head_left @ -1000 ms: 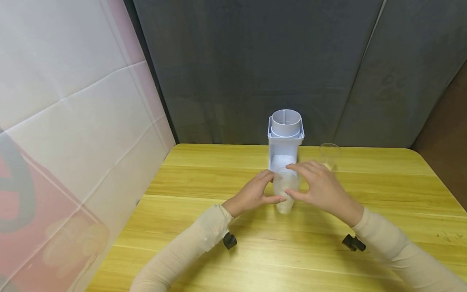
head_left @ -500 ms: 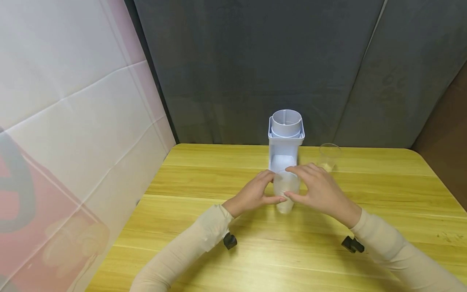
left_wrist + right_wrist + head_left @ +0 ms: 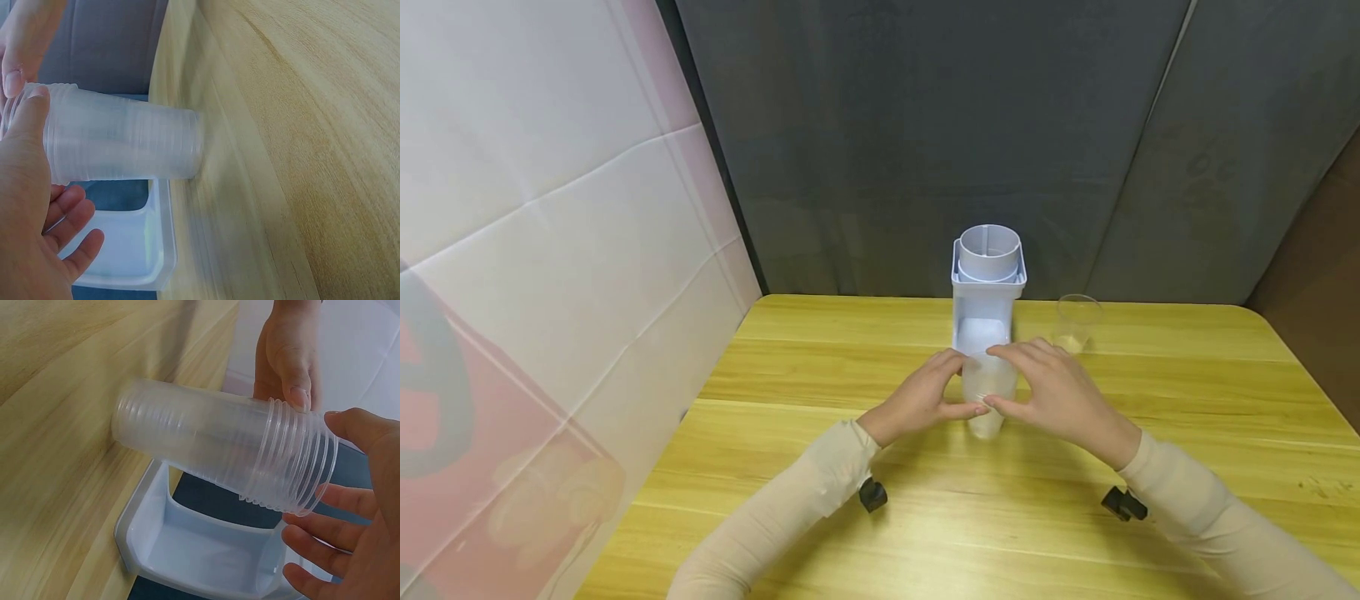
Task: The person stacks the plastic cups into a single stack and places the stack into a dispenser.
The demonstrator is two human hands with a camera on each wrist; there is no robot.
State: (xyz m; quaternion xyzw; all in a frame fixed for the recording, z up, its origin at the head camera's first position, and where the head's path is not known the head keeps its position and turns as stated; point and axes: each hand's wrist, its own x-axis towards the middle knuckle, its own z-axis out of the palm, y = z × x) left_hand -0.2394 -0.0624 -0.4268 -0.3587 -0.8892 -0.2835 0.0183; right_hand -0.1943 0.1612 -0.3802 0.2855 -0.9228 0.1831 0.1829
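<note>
A nested stack of clear plastic cups (image 3: 987,383) stands upright on the wooden table, just in front of a white cup dispenser (image 3: 982,310). My left hand (image 3: 920,397) grips the stack from the left, its thumb across the near side. From the right, my right hand (image 3: 1054,388) pinches the upper rims between thumb and index finger. In the right wrist view several staggered rims of the cup stack (image 3: 206,440) show near that thumb, and the other fingers are spread beneath. The left wrist view shows the left thumb (image 3: 31,119) lying over the rims.
Right of the dispenser, near the table's back edge, a single clear cup (image 3: 1072,338) holds something pale yellow at its bottom. A dark grey partition (image 3: 887,150) rises behind the table (image 3: 820,350). A white printed cloth (image 3: 550,275) hangs along the left side.
My right hand has shifted slightly left and down at the cup rims, so more of the single cup behind it shows. The left hand and the dispenser stay put.
</note>
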